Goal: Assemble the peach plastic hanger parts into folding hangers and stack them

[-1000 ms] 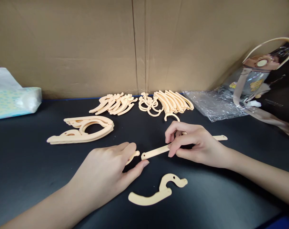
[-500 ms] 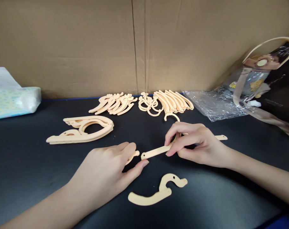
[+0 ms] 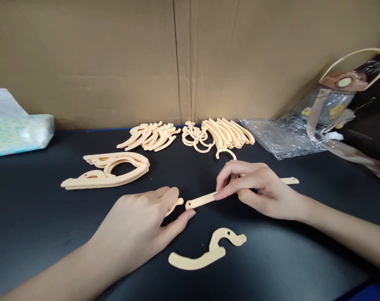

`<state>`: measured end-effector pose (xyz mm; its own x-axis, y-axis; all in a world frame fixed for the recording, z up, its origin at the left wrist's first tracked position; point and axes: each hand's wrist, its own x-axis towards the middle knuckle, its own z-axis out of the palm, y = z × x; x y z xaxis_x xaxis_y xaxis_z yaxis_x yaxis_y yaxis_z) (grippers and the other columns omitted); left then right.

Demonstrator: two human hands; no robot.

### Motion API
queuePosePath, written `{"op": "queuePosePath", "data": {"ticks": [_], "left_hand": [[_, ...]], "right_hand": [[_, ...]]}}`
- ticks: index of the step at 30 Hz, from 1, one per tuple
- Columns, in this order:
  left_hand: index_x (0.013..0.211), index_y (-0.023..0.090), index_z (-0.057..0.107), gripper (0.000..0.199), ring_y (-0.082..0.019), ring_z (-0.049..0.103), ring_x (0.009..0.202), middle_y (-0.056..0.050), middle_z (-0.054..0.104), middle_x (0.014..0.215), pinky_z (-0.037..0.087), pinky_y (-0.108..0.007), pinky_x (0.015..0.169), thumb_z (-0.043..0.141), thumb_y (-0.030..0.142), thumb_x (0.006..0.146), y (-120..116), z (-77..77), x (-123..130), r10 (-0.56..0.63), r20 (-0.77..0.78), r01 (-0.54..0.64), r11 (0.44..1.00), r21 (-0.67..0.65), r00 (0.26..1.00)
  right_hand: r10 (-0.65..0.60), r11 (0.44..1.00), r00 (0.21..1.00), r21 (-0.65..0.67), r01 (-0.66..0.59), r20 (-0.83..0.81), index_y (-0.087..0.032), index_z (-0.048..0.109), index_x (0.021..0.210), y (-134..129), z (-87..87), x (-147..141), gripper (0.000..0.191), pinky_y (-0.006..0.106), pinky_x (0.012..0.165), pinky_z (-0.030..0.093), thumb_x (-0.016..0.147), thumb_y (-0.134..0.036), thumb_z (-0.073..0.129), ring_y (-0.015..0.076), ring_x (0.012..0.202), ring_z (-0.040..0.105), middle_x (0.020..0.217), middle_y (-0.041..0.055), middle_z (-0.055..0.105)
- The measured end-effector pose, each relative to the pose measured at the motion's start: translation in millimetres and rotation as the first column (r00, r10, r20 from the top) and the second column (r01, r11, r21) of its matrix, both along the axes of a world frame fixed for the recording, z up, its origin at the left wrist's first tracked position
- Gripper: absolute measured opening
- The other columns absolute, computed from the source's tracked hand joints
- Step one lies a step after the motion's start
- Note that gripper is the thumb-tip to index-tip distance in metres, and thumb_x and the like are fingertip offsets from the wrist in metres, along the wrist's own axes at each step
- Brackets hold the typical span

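A pale strip (image 3: pixel 202 200) is held just above or on the tabletop (image 3: pixel 52 217), between the two hands, its holed end pointed toward the left one. It is pinched by the fingertips of the right hand (image 3: pixel 255 188), some way back from the hole, presumably so that this end is left uncovered and visible. Another holed end (image 3: pixel 290 181) shows beyond the right wrist; whether it belongs to the same strip cannot be told, the middle being hidden.

By the curled fingers of the left hand (image 3: pixel 146 217) a small curved piece (image 3: pixel 176 205) is enclosed, mostly covered. The left thumb is stretched out just below the strip's end, perhaps as a steadying support; contact cannot be made out. The hands themselves are kept apart.

Nearer the body, a hooked two-part piece (image 3: pixel 196 261) is laid flat. To the left, folded pieces (image 3: pixel 111 180) are stacked, one upon another, apparently for compactness. Toward the back, curved parts (image 3: pixel 149 137), hooks (image 3: pixel 203 144) and long arms (image 3: pixel 229 133) are grouped by shape, seemingly for easy picking. They are backed by cardboard (image 3: pixel 114 62), with clear plastic wrap (image 3: pixel 280 138) lying alongside.
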<state>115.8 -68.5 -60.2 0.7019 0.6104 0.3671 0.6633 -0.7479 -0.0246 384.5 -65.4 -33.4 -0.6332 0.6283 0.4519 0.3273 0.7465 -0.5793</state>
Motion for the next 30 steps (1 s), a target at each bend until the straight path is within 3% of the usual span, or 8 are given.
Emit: {"op": "queuePosePath", "data": {"ticks": [7, 13, 21, 30], "left_hand": [[0.071, 0.025, 0.031, 0.033, -0.012, 0.047, 0.04, 0.007, 0.044, 0.055, 0.023, -0.026, 0.043, 0.039, 0.037, 0.101, -0.3, 3.9, 1.3, -0.006, 0.008, 0.006, 1.0, 0.005, 1.0], [0.072, 0.025, 0.033, 0.033, -0.013, 0.047, 0.04, 0.007, 0.045, 0.056, 0.024, -0.026, 0.044, 0.04, 0.037, 0.101, -0.3, 3.0, 1.4, -0.005, 0.009, 0.005, 1.0, -0.007, 1.0], [0.071, 0.024, 0.035, 0.033, -0.013, 0.046, 0.042, 0.006, 0.047, 0.057, 0.023, -0.027, 0.045, 0.042, 0.038, 0.101, 0.7, -0.7, -0.3, 0.01, 0.023, -0.01, 0.999, -0.032, 1.0], [0.073, 0.025, 0.031, 0.033, -0.013, 0.047, 0.04, 0.007, 0.044, 0.057, 0.022, -0.026, 0.044, 0.041, 0.038, 0.102, 0.6, -1.1, 0.0, -0.002, 0.018, 0.002, 1.0, 0.0, 1.0]], "right_hand": [[0.037, 0.999, 0.999, 0.002, -0.037, -0.002, -0.02, 0.077, 0.088, 0.4, -4.0, 0.0, 0.027, 0.024, 0.07, 0.052, 0.089, -0.001, 0.057, 0.0115, 0.081, 0.064, 0.091, 0.0038, 0.069], [-0.013, 0.996, 1.0, -0.093, 0.011, -0.023, -0.018, 0.074, 0.076, 0.7, -8.0, -0.9, 0.017, 0.02, 0.067, 0.05, 0.085, -0.004, 0.07, 0.0079, 0.077, 0.061, 0.092, 0.0018, 0.059], [-0.058, 0.993, 0.998, -0.1, 0.057, -0.009, -0.018, 0.066, 0.074, -0.3, -7.1, -2.0, 0.02, 0.023, 0.069, 0.052, 0.08, 0.001, 0.064, 0.011, 0.082, 0.06, 0.096, 0.0029, 0.057], [-0.018, 0.997, 1.0, -0.081, 0.016, -0.022, -0.018, 0.073, 0.076, -0.3, -9.1, 0.0, 0.023, 0.02, 0.066, 0.049, 0.083, 0.001, 0.063, 0.0093, 0.081, 0.06, 0.097, 0.0032, 0.057]]}}
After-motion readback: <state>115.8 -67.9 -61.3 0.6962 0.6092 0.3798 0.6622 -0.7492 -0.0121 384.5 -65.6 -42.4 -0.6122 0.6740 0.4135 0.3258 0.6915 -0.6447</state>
